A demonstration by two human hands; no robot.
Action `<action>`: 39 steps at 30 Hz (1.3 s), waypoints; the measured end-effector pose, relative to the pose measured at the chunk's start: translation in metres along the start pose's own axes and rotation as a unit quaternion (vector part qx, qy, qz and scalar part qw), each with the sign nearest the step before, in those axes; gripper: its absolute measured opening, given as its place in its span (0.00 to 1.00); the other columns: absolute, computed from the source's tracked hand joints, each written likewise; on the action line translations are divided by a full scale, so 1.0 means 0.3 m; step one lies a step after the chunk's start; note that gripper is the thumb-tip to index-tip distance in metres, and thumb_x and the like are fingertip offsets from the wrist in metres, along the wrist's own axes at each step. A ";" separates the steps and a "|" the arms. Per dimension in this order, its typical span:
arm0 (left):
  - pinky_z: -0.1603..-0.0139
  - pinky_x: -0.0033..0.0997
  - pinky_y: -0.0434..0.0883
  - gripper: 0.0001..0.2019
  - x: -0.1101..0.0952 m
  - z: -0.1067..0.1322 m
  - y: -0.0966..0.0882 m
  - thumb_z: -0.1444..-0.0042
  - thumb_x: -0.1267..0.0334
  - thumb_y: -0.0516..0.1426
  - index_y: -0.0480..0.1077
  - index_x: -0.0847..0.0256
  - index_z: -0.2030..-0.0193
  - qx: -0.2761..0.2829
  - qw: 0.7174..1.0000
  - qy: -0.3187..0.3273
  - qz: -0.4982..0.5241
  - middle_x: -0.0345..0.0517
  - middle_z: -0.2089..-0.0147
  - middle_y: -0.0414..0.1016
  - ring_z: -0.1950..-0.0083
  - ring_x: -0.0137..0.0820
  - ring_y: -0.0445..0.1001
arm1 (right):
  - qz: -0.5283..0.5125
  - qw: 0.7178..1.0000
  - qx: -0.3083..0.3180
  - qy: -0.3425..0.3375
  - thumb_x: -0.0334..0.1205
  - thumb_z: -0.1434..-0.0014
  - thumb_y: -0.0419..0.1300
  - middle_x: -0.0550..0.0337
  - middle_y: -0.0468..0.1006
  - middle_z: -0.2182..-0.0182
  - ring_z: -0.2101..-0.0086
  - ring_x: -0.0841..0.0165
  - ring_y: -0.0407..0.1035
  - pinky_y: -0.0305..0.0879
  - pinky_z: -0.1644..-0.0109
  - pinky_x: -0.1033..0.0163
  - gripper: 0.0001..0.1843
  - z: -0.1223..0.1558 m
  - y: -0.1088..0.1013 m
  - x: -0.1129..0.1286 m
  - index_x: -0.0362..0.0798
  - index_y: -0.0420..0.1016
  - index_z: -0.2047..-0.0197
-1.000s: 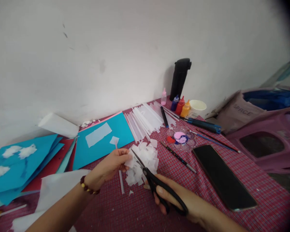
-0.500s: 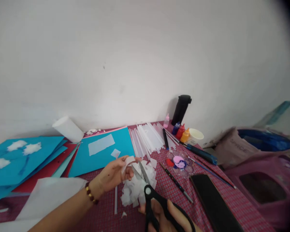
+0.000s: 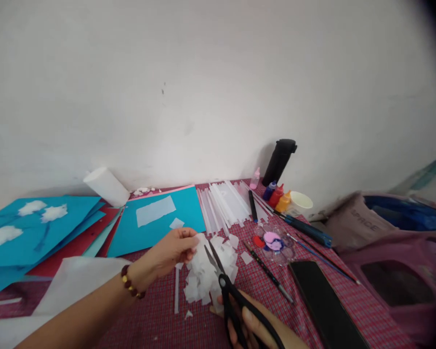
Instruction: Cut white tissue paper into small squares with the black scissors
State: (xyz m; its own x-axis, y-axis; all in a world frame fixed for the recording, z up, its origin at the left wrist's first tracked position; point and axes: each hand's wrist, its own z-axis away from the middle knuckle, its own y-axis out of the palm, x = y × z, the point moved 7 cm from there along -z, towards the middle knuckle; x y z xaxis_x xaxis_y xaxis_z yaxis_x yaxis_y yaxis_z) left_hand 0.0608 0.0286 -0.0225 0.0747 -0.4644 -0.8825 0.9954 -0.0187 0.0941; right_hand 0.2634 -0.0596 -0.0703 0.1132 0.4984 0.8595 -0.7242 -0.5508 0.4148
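Hands [image 3: 172, 249] with scissors [image 3: 223, 281], 4 bottles [image 3: 276, 197], pink paint [image 3: 272, 238] in palette [image 3: 288, 249]

I'm holding black-handled scissors [image 3: 223, 281], grey blades parted in a narrow V, tips right by the white paper [image 3: 201, 239] I'm pinching. Below that there's a messy heap of loose, overlapping, mostly squarish white scraps [image 3: 198, 286].

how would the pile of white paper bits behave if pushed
The pile of white paper bits would probably slide apart, being loose and overlapping. Each bit looks thin, so likely light and floppy. One piece lying apart on the checked cloth suggests strays may scatter.
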 end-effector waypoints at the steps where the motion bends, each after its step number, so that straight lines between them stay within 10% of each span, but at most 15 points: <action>1: 0.82 0.20 0.55 0.13 0.009 0.005 0.002 0.55 0.58 0.65 0.66 0.62 0.72 0.008 1.000 -0.004 -0.005 0.32 0.82 0.64 0.83 0.19 0.59 | 0.018 1.000 0.015 -0.005 0.59 0.39 0.55 0.57 0.75 0.67 0.68 0.67 0.69 0.65 0.63 0.64 0.30 -0.003 0.002 -0.003 0.49 0.65 0.41; 17: 0.76 0.21 0.66 0.14 0.088 0.018 0.043 0.56 0.60 0.68 0.67 0.62 0.72 0.035 0.998 -0.048 0.028 0.38 0.74 0.73 0.76 0.22 0.69 | 0.106 0.992 0.052 -0.051 0.63 0.40 0.53 0.63 0.64 0.70 0.75 0.75 0.62 0.58 0.72 0.70 0.29 -0.030 0.038 0.057 0.44 0.64 0.51; 30: 0.76 0.20 0.67 0.12 0.042 0.006 0.020 0.59 0.64 0.70 0.73 0.63 0.70 -0.061 0.986 0.028 0.152 0.34 0.75 0.70 0.77 0.20 0.67 | -0.047 0.996 0.060 -0.040 0.61 0.42 0.57 0.60 0.68 0.68 0.73 0.75 0.63 0.58 0.68 0.67 0.30 -0.041 0.045 0.023 0.42 0.66 0.51; 39: 0.78 0.19 0.64 0.13 0.070 0.015 0.044 0.59 0.64 0.70 0.71 0.63 0.71 -0.009 0.994 -0.018 0.104 0.33 0.77 0.67 0.80 0.18 0.64 | -0.005 0.996 0.059 -0.067 0.60 0.41 0.56 0.61 0.67 0.69 0.73 0.75 0.63 0.59 0.68 0.67 0.29 -0.039 0.045 0.040 0.42 0.66 0.51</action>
State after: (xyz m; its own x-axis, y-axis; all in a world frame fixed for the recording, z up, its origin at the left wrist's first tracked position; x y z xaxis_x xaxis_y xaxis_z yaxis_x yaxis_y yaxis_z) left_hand 0.0751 0.0147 -0.0376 0.2774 -0.4877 -0.8278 0.9595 0.0965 0.2647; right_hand 0.2469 -0.0531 -0.0578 0.2153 0.4151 0.8839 -0.6383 -0.6253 0.4491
